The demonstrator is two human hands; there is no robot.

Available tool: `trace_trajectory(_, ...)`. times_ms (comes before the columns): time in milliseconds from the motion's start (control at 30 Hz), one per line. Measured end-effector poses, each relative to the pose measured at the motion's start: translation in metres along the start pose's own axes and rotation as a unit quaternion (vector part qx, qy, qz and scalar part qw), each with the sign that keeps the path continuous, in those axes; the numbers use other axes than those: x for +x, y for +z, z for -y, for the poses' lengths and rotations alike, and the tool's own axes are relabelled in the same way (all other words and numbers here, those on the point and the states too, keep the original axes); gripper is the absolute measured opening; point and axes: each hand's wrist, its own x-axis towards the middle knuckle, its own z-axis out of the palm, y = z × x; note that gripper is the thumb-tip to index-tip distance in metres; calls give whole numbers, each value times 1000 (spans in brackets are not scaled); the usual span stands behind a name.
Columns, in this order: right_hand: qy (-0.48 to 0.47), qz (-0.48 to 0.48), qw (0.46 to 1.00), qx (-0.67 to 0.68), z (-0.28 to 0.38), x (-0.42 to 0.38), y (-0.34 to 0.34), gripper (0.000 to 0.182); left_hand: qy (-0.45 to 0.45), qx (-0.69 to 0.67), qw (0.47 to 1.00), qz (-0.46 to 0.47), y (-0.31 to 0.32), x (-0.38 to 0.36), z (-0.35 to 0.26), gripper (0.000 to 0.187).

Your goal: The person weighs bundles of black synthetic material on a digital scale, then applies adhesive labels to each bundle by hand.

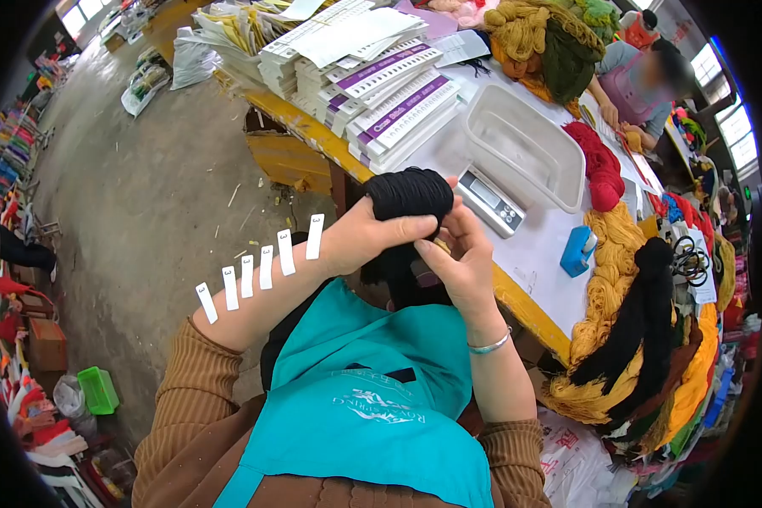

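A thick skein of black yarn (411,193) is folded over my left hand (368,235), whose thumb presses across its near side. Dark yarn also hangs below that hand, over my lap. Against the skein's right side, my right hand (467,264) has its fingers curled and thumb and fingertips pinched together; what lies between them is too small to make out. Several white paper strips (267,267) marked with a 3 are stuck in a row along my left forearm. Just beyond my hands, a digital scale (491,201) lies on the white tabletop (529,279).
Behind the scale sits a clear plastic tub (525,144). Stacks of printed cards (398,102) stand at the table's left edge. To the right are a blue tape dispenser (577,251), yellow yarn (614,279), red yarn (597,165) and black scissors (690,261). A person (639,80) works across the table.
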Motion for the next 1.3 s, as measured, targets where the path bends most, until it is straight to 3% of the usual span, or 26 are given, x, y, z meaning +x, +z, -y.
trace_trajectory(33, 1, -1, 1000, -1, 0, -1, -1, 41, 20, 35, 999, 10, -3, 1, 5, 49)
trace_trajectory(133, 34, -50, 997, 40, -3, -5, -3, 11, 20, 85, 996, -21, -10, -2, 12, 42)
trace_trajectory(233, -7, -71, 996, 51, -9, -3, -7, 11, 16, 47, 998, -28, -9, -5, 8, 31)
trace_trajectory(333, -53, -88, 993, -63, -11, -6, 0, 11, 51, 79, 995, -22, -3, -5, 8, 31)
trace_trajectory(433, 10, -89, 996, -29, -11, -6, -2, 12, 39, 104, 993, -36, -7, -4, 8, 29)
trace_trajectory(533, 134, -113, 925, 336, 6, 3, 5, 20, 7, 52, 998, -47, -14, -6, 10, 24)
trace_trajectory(567, 134, -112, 925, 336, 3, 3, 1, 20, -8, 2, 999, -38, -18, -6, 13, 23)
trace_trajectory(633, 167, -16, 950, 262, -4, 3, -10, 20, -23, -49, 998, -30, -22, -8, 13, 22)
trace_trajectory(700, 156, 19, 982, 107, 0, 3, -5, 17, -73, -93, 993, -24, -23, -11, 11, 19)
trace_trajectory(767, 146, 17, 988, -40, 3, 0, -4, 11, -105, -3, 994, 13, -25, -9, 9, 18)
trace_trajectory(833, 206, -4, 955, 215, 1, -3, -20, 16, -152, 51, 986, 50, -21, -9, -4, 19)
trace_trajectory(900, 179, 15, 854, 489, -2, -13, -43, 31, -231, 56, 968, 73, -37, -14, -2, 20)
trace_trajectory(967, 132, -22, 851, 508, 0, -33, -74, 34, -243, -34, 969, -11, -60, -24, 0, 29)
trace_trajectory(1000, 97, -41, 849, 517, 1, -45, -90, 36, -222, -63, 968, -102, -75, -29, 6, 33)
trace_trajectory(1067, 55, -109, 836, 535, 16, -77, -118, 40, -166, -310, 926, -141, -103, -31, 7, 34)
trace_trajectory(1100, 29, -136, 845, 516, 20, -97, -135, 41, -134, -366, 908, -156, -117, -33, 6, 32)
trace_trajectory(1233, -74, -258, 868, 419, 48, -188, -205, 40, -35, -408, 873, -266, -177, -47, 3, 27)
trace_trajectory(1300, -126, -373, 815, 425, 67, -236, -236, 35, -2, -399, 862, -313, -207, -50, 1, 27)
